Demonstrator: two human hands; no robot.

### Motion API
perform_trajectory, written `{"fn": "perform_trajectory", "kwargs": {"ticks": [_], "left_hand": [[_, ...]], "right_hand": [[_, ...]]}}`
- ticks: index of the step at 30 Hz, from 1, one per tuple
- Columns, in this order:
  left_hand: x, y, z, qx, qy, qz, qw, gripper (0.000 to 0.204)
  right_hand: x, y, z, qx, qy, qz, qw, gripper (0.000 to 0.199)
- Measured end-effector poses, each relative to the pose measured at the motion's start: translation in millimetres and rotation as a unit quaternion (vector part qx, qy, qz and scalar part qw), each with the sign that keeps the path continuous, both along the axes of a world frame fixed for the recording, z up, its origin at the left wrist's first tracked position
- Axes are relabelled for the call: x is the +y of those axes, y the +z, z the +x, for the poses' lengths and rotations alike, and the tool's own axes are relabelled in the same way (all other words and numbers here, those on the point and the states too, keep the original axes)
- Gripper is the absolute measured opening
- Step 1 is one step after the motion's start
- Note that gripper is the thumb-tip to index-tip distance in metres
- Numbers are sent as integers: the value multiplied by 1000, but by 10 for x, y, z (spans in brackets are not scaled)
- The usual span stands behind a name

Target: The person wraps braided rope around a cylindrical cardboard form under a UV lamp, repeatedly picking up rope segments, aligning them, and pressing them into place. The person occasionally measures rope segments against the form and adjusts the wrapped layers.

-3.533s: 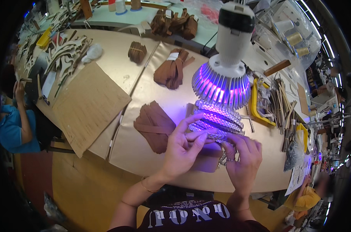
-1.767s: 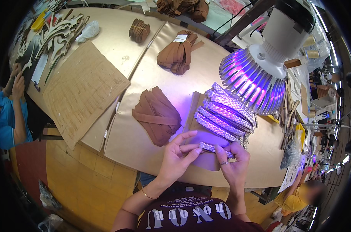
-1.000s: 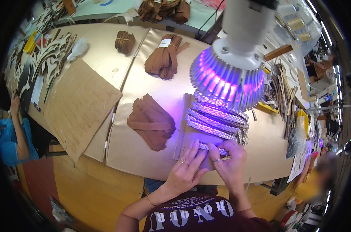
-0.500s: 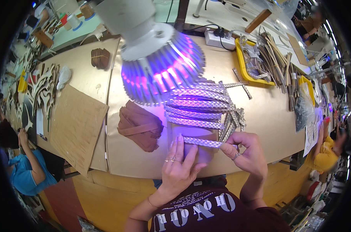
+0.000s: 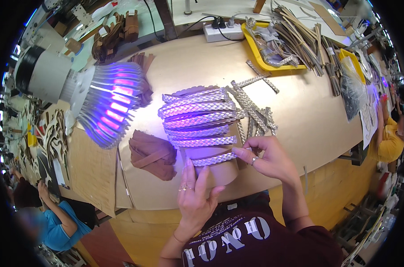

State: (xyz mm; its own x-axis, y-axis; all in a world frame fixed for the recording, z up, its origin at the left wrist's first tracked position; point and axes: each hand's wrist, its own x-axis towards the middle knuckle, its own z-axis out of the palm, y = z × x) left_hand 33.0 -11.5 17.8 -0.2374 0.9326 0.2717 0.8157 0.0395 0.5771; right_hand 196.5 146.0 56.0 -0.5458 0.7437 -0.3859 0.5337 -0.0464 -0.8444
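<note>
A silvery braided strap (image 5: pixel 214 159) lies across a tan sheet (image 5: pixel 224 173) near the table's front. My left hand (image 5: pixel 196 198) is open, its outstretched fingertips touching the strap near its left end. At the other end, my right hand (image 5: pixel 271 160) pinches the strap between thumb and fingers. Just beyond, several more braided straps (image 5: pixel 199 120) lie side by side in a row, lit purple. Loose braided pieces (image 5: pixel 257 118) are heaped to the right of that row. A bundle of brown strips (image 5: pixel 153 155) sits left of my hands.
A finned lamp (image 5: pixel 110 104) glowing purple hangs over the table's left part. Beyond the straps stand a yellow tray (image 5: pixel 273 68) and a white power strip (image 5: pixel 224 33). Long thin strips (image 5: pixel 300 35) are piled behind the tray. Other people work at both sides.
The view has shifted, so the lamp appears farther left and the strap row shows more fully. The strap between my hands now lies against the sheet, curving slightly, closer to the row.
</note>
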Motion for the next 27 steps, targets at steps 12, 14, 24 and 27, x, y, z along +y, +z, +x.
{"fn": "perform_trajectory", "kwargs": {"ticks": [12,14,24,27], "left_hand": [[-4,16,1,-9,7,-4,1000,57],[-9,22,-4,-20,8,-8,1000,57],[-133,125,38,50,20,38,998,57],[-93,46,92,3,-13,17,1000,60]], "right_hand": [[-94,-373,-59,34,-18,39,998,44],[-88,-378,-70,15,-10,36,999,45],[-292,9,-317,57,-10,73,996,31],[-314,11,-397,28,-21,50,998,30]]}}
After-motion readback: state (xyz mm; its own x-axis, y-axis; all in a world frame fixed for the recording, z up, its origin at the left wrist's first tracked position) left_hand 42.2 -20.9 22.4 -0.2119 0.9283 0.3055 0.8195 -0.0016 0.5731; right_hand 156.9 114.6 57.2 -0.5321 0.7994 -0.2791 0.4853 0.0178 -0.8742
